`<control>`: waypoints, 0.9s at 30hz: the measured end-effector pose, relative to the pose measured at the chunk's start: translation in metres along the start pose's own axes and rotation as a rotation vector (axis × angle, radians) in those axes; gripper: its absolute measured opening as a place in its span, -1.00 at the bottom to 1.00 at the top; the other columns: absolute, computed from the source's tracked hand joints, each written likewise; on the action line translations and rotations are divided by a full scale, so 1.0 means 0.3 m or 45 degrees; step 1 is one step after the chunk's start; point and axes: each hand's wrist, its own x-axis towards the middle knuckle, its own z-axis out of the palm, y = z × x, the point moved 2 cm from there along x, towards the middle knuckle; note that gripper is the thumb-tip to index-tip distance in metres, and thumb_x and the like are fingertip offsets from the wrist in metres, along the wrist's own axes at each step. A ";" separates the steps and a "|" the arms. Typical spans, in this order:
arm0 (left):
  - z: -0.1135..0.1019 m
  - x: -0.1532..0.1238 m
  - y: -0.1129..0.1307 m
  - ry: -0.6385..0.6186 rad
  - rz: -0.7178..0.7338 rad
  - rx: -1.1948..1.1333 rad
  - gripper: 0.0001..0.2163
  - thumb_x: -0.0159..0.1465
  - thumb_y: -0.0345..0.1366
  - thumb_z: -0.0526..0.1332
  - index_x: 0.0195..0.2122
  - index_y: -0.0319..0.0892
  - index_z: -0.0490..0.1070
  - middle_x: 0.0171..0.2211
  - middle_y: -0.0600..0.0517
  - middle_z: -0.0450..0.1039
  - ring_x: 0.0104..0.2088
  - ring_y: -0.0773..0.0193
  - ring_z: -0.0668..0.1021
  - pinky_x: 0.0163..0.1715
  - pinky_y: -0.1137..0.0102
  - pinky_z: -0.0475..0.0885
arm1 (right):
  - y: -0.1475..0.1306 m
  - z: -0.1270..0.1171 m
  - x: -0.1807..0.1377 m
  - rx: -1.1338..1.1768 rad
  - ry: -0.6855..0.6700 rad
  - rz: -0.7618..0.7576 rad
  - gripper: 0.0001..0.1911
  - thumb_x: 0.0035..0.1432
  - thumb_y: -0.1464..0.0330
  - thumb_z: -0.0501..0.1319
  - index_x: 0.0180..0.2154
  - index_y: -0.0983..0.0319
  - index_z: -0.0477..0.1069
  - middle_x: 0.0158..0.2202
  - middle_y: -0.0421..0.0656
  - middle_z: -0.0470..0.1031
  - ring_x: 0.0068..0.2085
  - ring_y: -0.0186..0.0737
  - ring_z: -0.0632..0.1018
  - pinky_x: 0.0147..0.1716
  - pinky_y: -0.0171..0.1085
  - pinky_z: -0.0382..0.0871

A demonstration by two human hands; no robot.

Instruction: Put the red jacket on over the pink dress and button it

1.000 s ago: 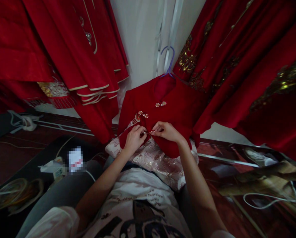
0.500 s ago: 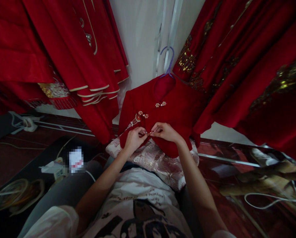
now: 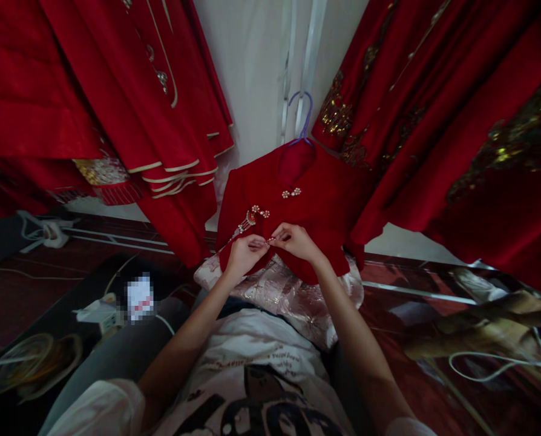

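Note:
A red jacket [image 3: 325, 206] on a purple hanger [image 3: 305, 115] lies over my lap. At its lower front edge, my left hand [image 3: 244, 253] and my right hand [image 3: 296, 241] pinch a small beaded clasp [image 3: 270, 240] from either side, fingertips almost meeting. Fingers partly cover the clasp, so whether its halves are joined cannot be seen. Higher on the jacket sit a flower-shaped clasp [image 3: 291, 193] near the collar and another with a tasselled pendant [image 3: 247, 222] on the left. Beneath the jacket shows a shiny pale pink patterned cloth [image 3: 284, 297].
Red garments [image 3: 161, 121] hang at the left, and red garments with gold sequins [image 3: 434, 121] at the right. A white power strip [image 3: 98, 312] and coiled cord [image 3: 29, 366] lie on a dark surface at left. A white cable [image 3: 497, 357] loops on the right.
Both hands have shifted very slightly upward, still pinching at the clasp. The view has moved a little; the jacket stays on my lap.

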 end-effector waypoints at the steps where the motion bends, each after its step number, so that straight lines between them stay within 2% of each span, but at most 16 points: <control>1: 0.003 0.002 -0.006 0.002 -0.010 -0.016 -0.83 0.07 -0.25 0.36 -0.34 -0.23 0.53 -0.39 -0.03 0.61 -0.38 0.24 0.64 -0.26 0.36 0.57 | 0.003 0.002 0.000 -0.005 0.001 0.002 -0.83 0.01 0.32 0.35 -0.35 0.27 0.46 -0.38 -0.14 0.57 -0.34 -0.29 0.57 -0.29 -0.31 0.44; 5: 0.010 0.010 -0.018 0.014 -0.020 -0.084 -0.76 0.06 -0.15 0.37 -0.37 -0.24 0.54 -0.39 -0.05 0.61 -0.37 0.22 0.64 -0.26 0.35 0.56 | 0.005 -0.004 -0.003 0.003 -0.066 -0.007 -0.80 0.00 0.30 0.36 -0.36 0.26 0.46 -0.40 -0.15 0.56 -0.36 -0.30 0.55 -0.30 -0.32 0.44; 12: 0.010 0.016 -0.022 -0.010 -0.079 -0.218 -0.73 0.03 -0.13 0.39 -0.35 -0.23 0.55 -0.37 -0.04 0.63 -0.36 0.23 0.65 -0.25 0.36 0.56 | -0.005 -0.016 -0.007 0.019 -0.115 0.013 -0.80 -0.01 0.30 0.37 -0.36 0.26 0.44 -0.38 -0.14 0.56 -0.35 -0.29 0.55 -0.30 -0.30 0.44; 18: 0.010 0.010 -0.022 -0.018 -0.012 -0.095 -0.74 0.03 -0.14 0.41 -0.37 -0.23 0.53 -0.39 -0.03 0.62 -0.38 0.25 0.64 -0.26 0.36 0.57 | -0.006 -0.016 -0.008 -0.028 -0.092 0.012 -0.85 0.00 0.35 0.34 -0.36 0.26 0.45 -0.38 -0.14 0.56 -0.35 -0.29 0.55 -0.29 -0.30 0.44; 27: 0.008 0.005 -0.020 -0.025 -0.015 -0.051 -0.82 0.07 -0.25 0.37 -0.35 -0.24 0.54 -0.38 -0.04 0.61 -0.37 0.26 0.64 -0.24 0.37 0.57 | -0.006 -0.012 -0.005 -0.008 -0.100 0.029 -0.80 -0.02 0.32 0.36 -0.35 0.28 0.44 -0.38 -0.13 0.55 -0.36 -0.29 0.54 -0.31 -0.31 0.43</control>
